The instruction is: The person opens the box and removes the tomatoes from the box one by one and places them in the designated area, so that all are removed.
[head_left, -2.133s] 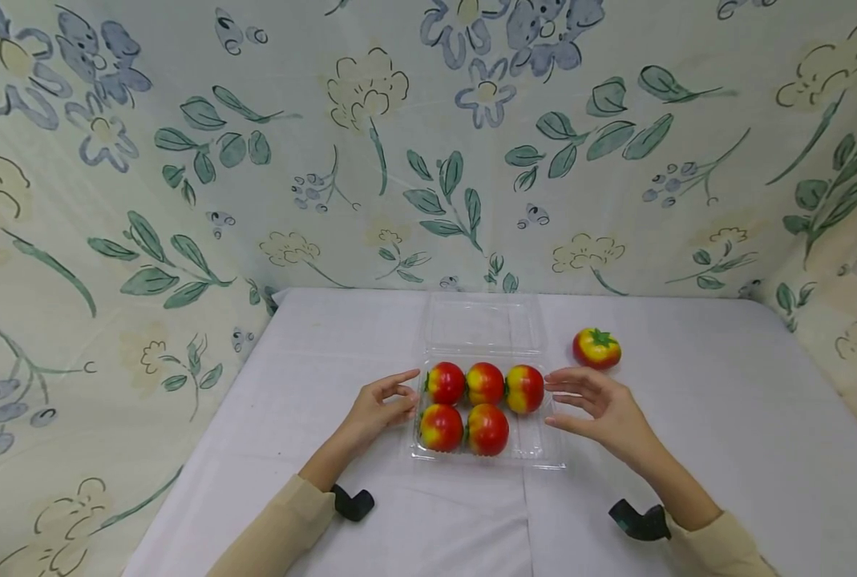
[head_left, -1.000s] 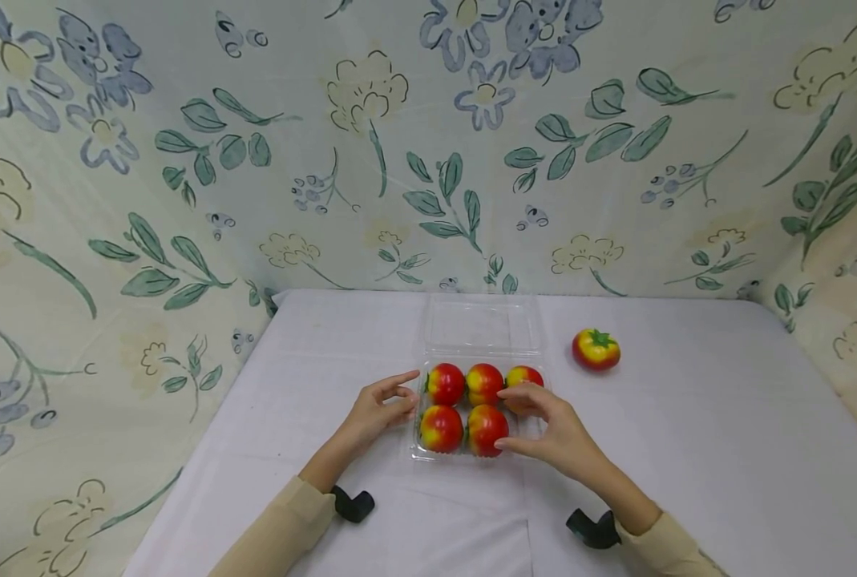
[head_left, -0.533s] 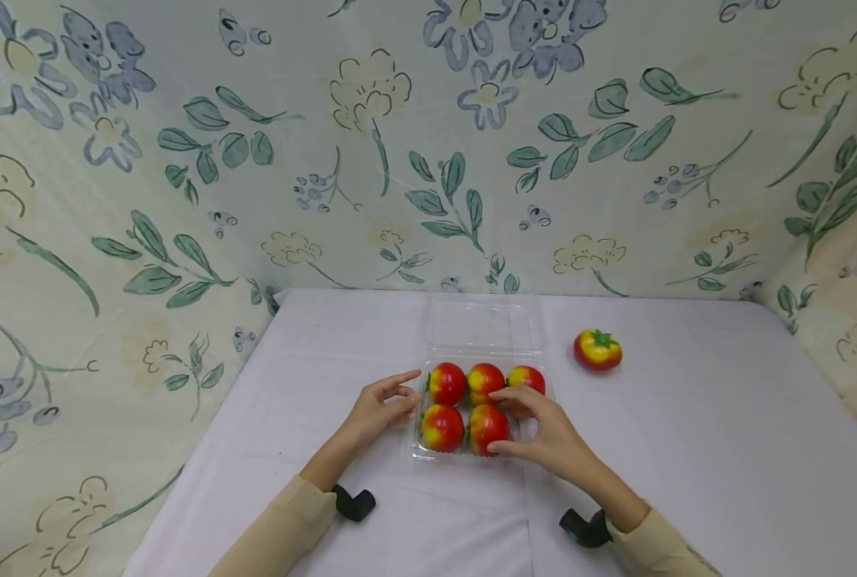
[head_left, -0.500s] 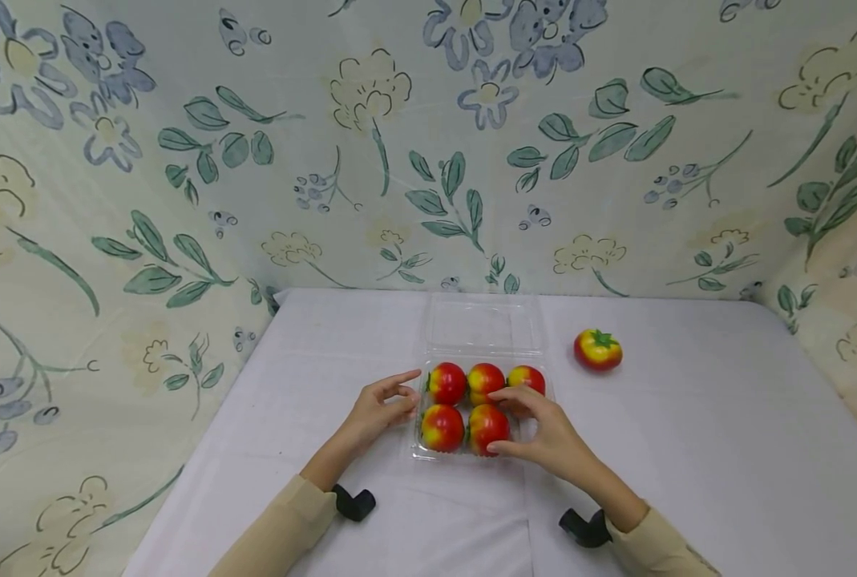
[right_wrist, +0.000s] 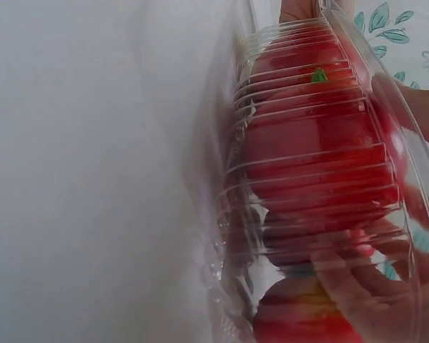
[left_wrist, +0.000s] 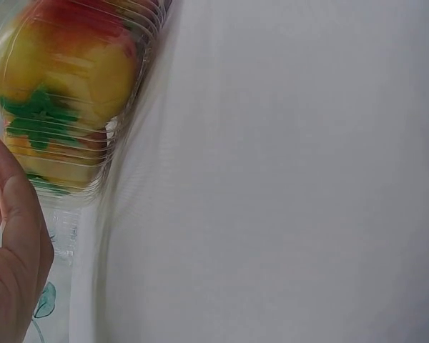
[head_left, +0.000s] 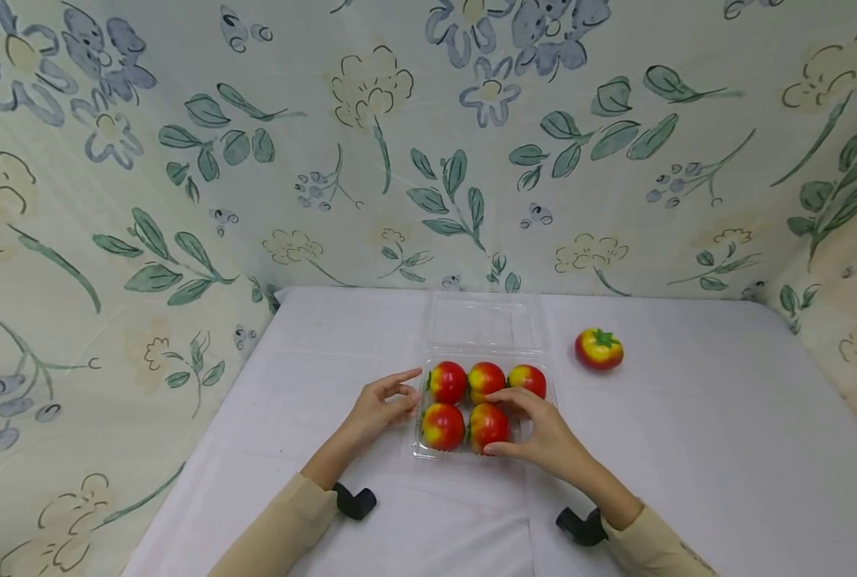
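Note:
A clear plastic clamshell box (head_left: 434, 453) lies on the white-covered table, its lid (head_left: 486, 320) folded back. Inside sit several glossy red-and-yellow tomatoes with green leafy tops. My right hand (head_left: 543, 437) reaches over the box's right side and grips the front-middle tomato (head_left: 489, 423), thumb at its near side and fingers at its far side. Behind these fingers, the back-right tomato (head_left: 529, 378) is partly covered. My left hand (head_left: 376, 410) stays beside the box's left wall, fingertips at the rim, fingers loosely bent. Through the ribbed side, a tomato (left_wrist: 93, 71) shows in the left wrist view.
One more tomato (head_left: 599, 349) lies on the table to the right of the lid, green top up. The white tablecloth (head_left: 341, 328) stretches around the box. A floral curtain (head_left: 291, 160) hangs behind the table and at its sides.
My right hand has moved left from the box's right wall to the front-middle tomato, then slightly farther left. My left hand and the loose tomato have kept their places.

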`<control>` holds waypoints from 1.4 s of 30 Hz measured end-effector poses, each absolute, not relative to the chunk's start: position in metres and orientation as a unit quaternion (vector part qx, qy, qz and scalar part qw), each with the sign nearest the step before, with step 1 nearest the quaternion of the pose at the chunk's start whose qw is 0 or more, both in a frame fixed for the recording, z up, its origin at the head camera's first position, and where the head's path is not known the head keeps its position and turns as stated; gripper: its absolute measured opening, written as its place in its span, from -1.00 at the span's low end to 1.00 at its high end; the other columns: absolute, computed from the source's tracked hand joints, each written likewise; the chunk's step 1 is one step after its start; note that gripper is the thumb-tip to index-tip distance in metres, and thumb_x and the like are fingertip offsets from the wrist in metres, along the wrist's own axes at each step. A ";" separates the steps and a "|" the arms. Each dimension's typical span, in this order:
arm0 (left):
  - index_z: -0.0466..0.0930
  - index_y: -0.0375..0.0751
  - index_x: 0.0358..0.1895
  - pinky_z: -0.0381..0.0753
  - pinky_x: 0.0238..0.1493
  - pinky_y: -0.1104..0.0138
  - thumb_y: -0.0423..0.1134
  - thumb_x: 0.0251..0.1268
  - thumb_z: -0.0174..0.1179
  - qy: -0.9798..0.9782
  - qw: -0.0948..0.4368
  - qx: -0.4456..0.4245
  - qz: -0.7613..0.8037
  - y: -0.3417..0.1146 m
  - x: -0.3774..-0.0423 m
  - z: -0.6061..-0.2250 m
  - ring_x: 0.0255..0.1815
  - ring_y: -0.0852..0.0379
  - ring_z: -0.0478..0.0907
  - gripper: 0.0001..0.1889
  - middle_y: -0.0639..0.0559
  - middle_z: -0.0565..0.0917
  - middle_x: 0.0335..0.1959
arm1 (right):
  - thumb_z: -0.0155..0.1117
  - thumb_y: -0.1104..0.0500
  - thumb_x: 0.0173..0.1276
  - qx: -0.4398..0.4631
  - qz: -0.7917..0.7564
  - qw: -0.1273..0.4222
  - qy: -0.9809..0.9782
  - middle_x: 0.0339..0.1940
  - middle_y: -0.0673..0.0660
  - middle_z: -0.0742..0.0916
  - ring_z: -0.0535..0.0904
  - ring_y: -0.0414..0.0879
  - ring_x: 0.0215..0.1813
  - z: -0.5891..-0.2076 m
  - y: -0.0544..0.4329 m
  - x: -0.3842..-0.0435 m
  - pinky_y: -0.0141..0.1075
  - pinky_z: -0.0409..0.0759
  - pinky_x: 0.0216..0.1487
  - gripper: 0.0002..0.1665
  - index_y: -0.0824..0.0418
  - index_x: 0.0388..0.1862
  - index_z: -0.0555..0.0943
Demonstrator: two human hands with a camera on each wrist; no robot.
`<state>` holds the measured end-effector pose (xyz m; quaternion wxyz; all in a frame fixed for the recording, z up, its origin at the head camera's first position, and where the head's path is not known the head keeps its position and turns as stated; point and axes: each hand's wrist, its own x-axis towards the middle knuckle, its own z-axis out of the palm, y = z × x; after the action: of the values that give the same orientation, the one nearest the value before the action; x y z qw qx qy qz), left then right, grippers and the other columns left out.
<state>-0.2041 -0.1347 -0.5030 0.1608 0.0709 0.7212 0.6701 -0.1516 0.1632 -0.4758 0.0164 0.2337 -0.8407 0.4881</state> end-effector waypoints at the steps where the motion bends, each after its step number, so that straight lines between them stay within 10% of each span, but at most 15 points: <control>1: 0.44 -0.18 0.41 0.69 -0.10 0.34 -0.28 0.38 0.28 0.721 0.161 0.071 0.670 -0.135 -0.204 -0.503 -0.31 0.12 0.65 -0.46 -0.13 0.59 -0.15 | 0.69 0.11 -0.03 0.235 0.487 0.017 -0.841 0.11 0.03 0.65 0.58 -0.07 0.06 -0.476 0.163 -0.152 0.04 0.65 0.05 -0.24 0.17 0.19 0.58; 42: 0.46 -0.18 0.40 0.69 -0.10 0.36 -0.29 0.38 0.28 0.717 0.160 0.069 0.675 -0.134 -0.203 -0.503 -0.31 0.11 0.64 -0.47 -0.13 0.58 -0.17 | 0.66 0.11 0.02 0.227 0.464 -0.033 -0.856 0.07 0.07 0.59 0.57 0.08 0.14 -0.468 0.166 -0.152 -0.03 0.62 0.11 -0.26 0.26 0.20 0.62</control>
<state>-0.2034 -0.1340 -0.5029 0.1599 0.0692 0.7168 0.6751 -0.1524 0.1659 -0.4684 -0.0328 0.2270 -0.8558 0.4638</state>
